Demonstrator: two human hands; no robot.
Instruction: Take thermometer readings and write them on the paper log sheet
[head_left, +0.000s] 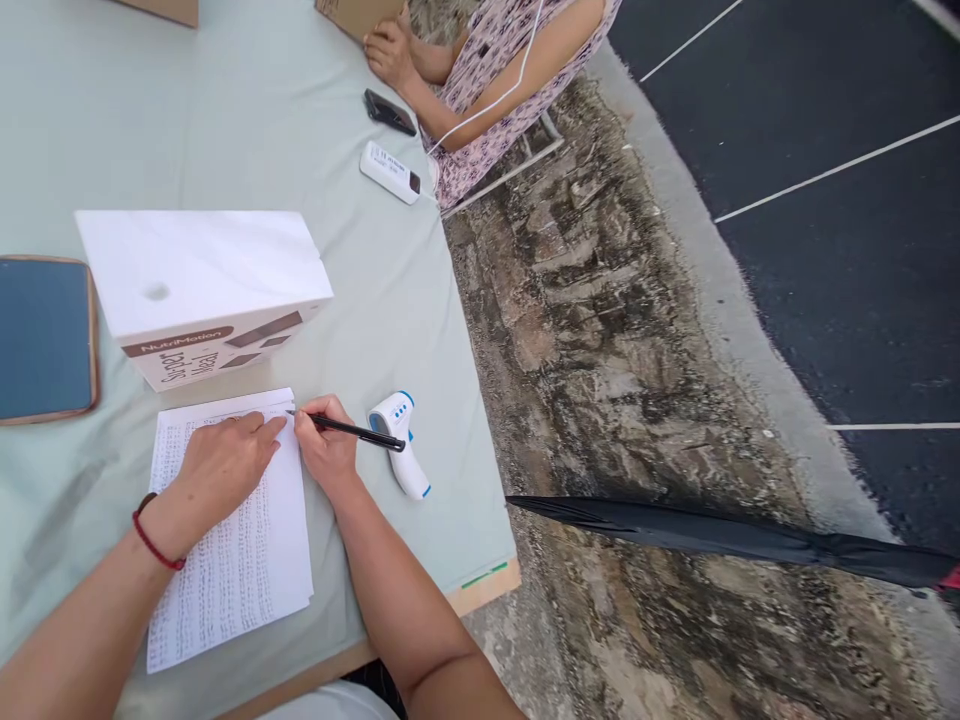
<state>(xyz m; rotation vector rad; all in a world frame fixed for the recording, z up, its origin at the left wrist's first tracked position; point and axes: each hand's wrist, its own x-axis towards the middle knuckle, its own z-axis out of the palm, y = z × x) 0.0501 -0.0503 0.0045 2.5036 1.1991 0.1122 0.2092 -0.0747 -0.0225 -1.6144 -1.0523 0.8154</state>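
A stack of white paper sheets (232, 560) covered in rows of small writing lies on the table near me. My left hand (229, 462) rests flat on the upper part of the top sheet, fingers stretched toward its right edge. At that edge, my right hand (328, 445) grips a black pen (364, 433), its tip on the paper close to my left fingertips. Just right of the pen lies a white and blue infrared thermometer (401, 440). Beyond the sheets stands a white carton (210, 265) with brown print.
A tablet-like dark panel with a brown rim (45, 340) lies at the left. Farther off are a white handheld device (390, 172) with a cable and a black phone (390, 112). Another person's hands (390, 50) hold a cardboard piece. A folded black umbrella (712, 540) extends from the table's right edge.
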